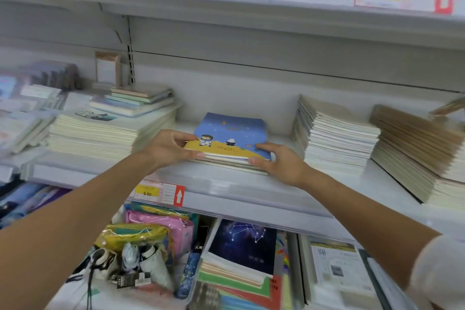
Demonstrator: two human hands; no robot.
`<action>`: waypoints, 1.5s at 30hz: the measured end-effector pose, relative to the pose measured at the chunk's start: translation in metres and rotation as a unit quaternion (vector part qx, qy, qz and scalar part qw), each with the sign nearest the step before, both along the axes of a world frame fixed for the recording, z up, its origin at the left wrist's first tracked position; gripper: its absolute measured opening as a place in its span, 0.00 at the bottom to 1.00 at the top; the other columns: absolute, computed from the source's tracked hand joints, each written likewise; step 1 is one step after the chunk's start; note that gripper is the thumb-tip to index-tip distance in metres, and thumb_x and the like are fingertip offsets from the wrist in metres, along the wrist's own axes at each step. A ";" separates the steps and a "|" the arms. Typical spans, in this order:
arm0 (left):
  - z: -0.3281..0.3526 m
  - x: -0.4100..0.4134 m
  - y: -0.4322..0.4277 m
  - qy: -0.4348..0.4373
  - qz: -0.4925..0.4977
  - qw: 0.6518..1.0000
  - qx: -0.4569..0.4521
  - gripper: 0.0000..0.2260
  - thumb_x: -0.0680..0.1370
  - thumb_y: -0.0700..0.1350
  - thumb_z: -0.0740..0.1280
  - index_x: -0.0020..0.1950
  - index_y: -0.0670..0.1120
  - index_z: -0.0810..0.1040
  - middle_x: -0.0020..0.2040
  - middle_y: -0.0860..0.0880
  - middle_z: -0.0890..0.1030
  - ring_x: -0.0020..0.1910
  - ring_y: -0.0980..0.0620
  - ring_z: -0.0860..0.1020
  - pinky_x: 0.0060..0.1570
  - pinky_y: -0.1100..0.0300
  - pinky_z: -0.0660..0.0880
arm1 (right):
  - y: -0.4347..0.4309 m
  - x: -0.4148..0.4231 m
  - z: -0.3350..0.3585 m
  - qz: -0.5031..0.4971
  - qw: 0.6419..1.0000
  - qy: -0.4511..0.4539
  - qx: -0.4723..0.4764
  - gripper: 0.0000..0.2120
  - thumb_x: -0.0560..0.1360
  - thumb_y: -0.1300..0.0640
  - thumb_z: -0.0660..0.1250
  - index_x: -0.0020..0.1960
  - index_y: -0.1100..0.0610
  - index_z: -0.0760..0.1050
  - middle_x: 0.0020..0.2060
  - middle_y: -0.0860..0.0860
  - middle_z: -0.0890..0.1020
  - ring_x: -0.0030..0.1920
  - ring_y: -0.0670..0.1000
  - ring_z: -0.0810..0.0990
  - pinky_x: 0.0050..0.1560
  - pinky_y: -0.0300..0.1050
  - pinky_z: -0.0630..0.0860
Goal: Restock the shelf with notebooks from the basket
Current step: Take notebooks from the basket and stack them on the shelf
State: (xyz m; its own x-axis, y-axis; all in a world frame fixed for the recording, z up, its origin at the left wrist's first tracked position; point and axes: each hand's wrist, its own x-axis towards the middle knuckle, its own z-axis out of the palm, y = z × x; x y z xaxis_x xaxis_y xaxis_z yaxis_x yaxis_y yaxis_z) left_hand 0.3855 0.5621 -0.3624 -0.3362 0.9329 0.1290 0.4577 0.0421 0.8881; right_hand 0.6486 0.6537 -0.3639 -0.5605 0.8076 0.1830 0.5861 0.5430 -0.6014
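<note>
A small stack of notebooks [231, 133] lies on the white shelf [226, 191], between two taller piles. The top cover is blue with a yellow ground and cartoon figures. My left hand [168, 148] grips the stack's near left corner, thumb on top. My right hand [279, 161] holds the near right corner, fingers along the front edge. The basket is out of view.
A tall cream pile of notebooks [108, 133] stands left of the stack, another [334, 136] right of it, and brown-covered ones [415, 148] further right. The shelf above hangs low overhead. Below are pencil cases [156, 229] and a starry notebook pile [241, 246]. A price tag [158, 192] marks the shelf's front edge.
</note>
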 end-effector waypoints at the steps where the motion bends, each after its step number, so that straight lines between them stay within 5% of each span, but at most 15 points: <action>1: 0.000 0.001 0.002 -0.004 -0.003 1.000 0.000 0.25 0.67 0.40 0.78 0.63 0.45 0.78 0.53 0.50 0.82 0.47 0.61 0.79 0.37 0.79 0.71 | 0.000 -0.001 -0.002 -0.002 1.000 0.006 0.001 0.28 0.75 0.45 0.68 0.71 0.56 0.69 0.69 0.49 0.72 0.70 0.49 0.69 0.60 0.32 0.61; 6: -0.011 -0.005 0.015 -0.001 0.056 0.998 0.043 0.24 0.62 0.43 0.81 0.57 0.46 0.83 0.53 0.49 0.83 0.52 0.54 0.81 0.59 0.59 0.76 | 0.006 -0.009 -0.015 -0.013 0.999 0.043 0.014 0.26 0.77 0.47 0.66 0.72 0.55 0.69 0.76 0.54 0.61 0.76 0.47 0.58 0.63 0.29 0.53; 11: -0.012 -0.004 0.022 -0.013 0.023 0.998 0.050 0.22 0.68 0.37 0.77 0.61 0.42 0.80 0.54 0.49 0.82 0.50 0.54 0.81 0.48 0.69 0.78 | 0.012 -0.010 -0.017 -0.024 0.999 0.036 0.012 0.30 0.74 0.45 0.70 0.73 0.53 0.68 0.76 0.52 0.60 0.75 0.47 0.60 0.63 0.31 0.56; 18: -0.012 -0.007 0.023 -0.019 -0.023 0.999 0.028 0.21 0.72 0.34 0.73 0.65 0.42 0.76 0.58 0.46 0.81 0.49 0.52 0.79 0.38 0.65 0.78 | 0.015 -0.014 -0.018 -0.054 0.997 0.040 0.039 0.29 0.72 0.44 0.72 0.70 0.53 0.72 0.74 0.53 0.66 0.74 0.48 0.63 0.69 0.37 0.59; 22: -0.009 -0.006 0.021 0.048 -0.035 0.998 0.019 0.21 0.72 0.38 0.74 0.65 0.43 0.76 0.61 0.48 0.79 0.58 0.48 0.78 0.51 0.53 0.78 | 0.011 -0.016 -0.018 -0.067 0.997 0.023 0.034 0.31 0.72 0.44 0.72 0.71 0.53 0.70 0.75 0.52 0.63 0.75 0.50 0.61 0.74 0.44 0.59; 25: -0.005 -0.006 0.009 0.102 0.042 0.993 0.052 0.20 0.72 0.45 0.75 0.63 0.47 0.76 0.55 0.53 0.78 0.55 0.52 0.76 0.56 0.53 0.74 | 0.000 -0.021 -0.014 -0.080 0.990 0.038 0.114 0.28 0.74 0.47 0.71 0.71 0.55 0.70 0.73 0.54 0.67 0.73 0.54 0.64 0.73 0.50 0.61; 28: 0.001 -0.004 -0.020 0.148 0.168 0.969 0.108 0.06 0.71 0.45 0.72 0.41 0.52 0.76 0.37 0.53 0.78 0.40 0.51 0.78 0.45 0.56 0.76 | -0.028 -0.030 -0.007 -0.065 0.971 0.109 0.202 0.19 0.76 0.55 0.69 0.66 0.58 0.75 0.65 0.53 0.77 0.67 0.54 0.72 0.70 0.50 0.65; 31: -0.002 -0.002 -0.056 0.136 0.209 0.961 0.124 0.10 0.70 0.40 0.67 0.33 0.50 0.68 0.29 0.51 0.71 0.30 0.49 0.70 0.34 0.57 0.68 | -0.068 -0.046 -0.002 -0.032 0.958 0.140 0.247 0.10 0.74 0.61 0.68 0.55 0.58 0.80 0.52 0.52 0.81 0.54 0.52 0.78 0.58 0.45 0.72; 37: -0.040 -0.011 -0.139 0.121 0.231 0.964 0.056 0.13 0.71 0.37 0.66 0.29 0.45 0.66 0.26 0.49 0.68 0.29 0.48 0.68 0.33 0.58 0.65 | -0.154 -0.099 -0.027 0.039 0.975 0.178 0.130 0.02 0.73 0.62 0.68 0.44 0.57 0.79 0.35 0.47 0.79 0.35 0.47 0.76 0.42 0.45 0.76; 45: -0.113 -0.037 -0.277 0.085 0.317 0.941 -0.088 0.13 0.72 0.38 0.66 0.29 0.45 0.67 0.28 0.49 0.70 0.31 0.50 0.69 0.35 0.59 0.66 | -0.257 -0.166 -0.109 0.125 0.987 0.102 -0.007 0.04 0.72 0.59 0.67 0.40 0.57 0.79 0.35 0.50 0.83 0.38 0.51 0.80 0.43 0.50 0.78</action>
